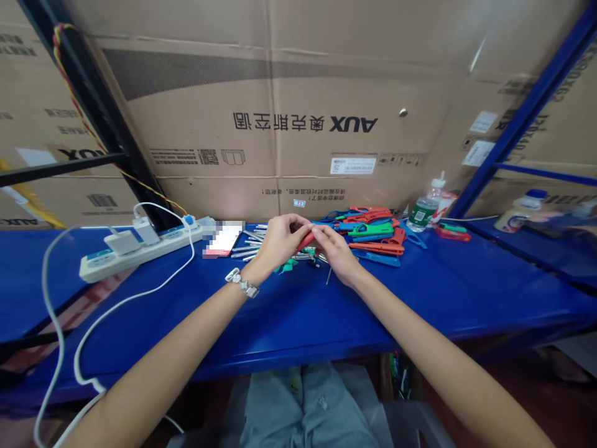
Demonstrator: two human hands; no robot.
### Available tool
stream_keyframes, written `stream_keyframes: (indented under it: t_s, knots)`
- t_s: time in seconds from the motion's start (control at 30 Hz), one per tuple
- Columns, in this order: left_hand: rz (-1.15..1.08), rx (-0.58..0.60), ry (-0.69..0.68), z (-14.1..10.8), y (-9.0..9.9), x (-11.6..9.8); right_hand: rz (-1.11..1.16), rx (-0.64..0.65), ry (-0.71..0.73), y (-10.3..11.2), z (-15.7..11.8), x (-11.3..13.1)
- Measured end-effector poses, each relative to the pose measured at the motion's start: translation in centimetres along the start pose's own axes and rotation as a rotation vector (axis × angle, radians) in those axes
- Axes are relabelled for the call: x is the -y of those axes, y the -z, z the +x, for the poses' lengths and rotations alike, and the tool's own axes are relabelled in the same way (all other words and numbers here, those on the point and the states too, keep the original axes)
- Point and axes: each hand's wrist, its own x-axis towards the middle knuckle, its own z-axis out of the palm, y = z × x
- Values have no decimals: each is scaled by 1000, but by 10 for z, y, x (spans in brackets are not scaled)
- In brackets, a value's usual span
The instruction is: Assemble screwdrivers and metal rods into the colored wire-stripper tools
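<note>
Both hands meet over the blue table, around a small red plastic piece (305,241). My left hand (283,241) is closed on its left end, and my right hand (336,250) pinches the other end. Behind and right of my right hand lies a pile of orange, green and blue plastic lighter-shaped casings (373,230). Silvery metal rods (245,252) lie left of my left hand. Below the hands are small green pieces (287,266) and some dark and metal bits, partly hidden by the fingers.
A white power strip (144,252) with plugs and loose white cables lies at the left. A red-edged card (226,239) sits beside the rods. At the back right stand a green-labelled bottle (422,210) and a blue-capped bottle (525,210). Cardboard (298,81) rises behind the blue table (298,330).
</note>
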Motion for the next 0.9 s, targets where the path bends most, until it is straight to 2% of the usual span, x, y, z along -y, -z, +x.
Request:
stream_keyframes:
  t_s: [0.1,0.27,0.33,0.4,0.5,0.6,0.77,0.9]
  knots:
    - [-84,-27,33,3,2,4,148,4,-74,-8,3,6]
    - [-213,-26,65,0,6,23,191,9,-128,-17,6,6]
    - [-152,-52,30,-6,6,31,202,-6,-143,-21,7,4]
    - [-2,-61,-57,-14,5,36,209,-30,-166,-24,6,1]
    - [245,23,-206,-25,2,38,208,-58,-189,-27,3,-4]
    - [375,86,-274,-30,-1,40,193,-61,-204,-29,-1,-7]
    - [447,117,-278,-29,-3,44,166,-25,-207,-29,-8,-10]
    - [323,86,-143,-26,-9,41,106,-44,-166,-29,-11,-9]
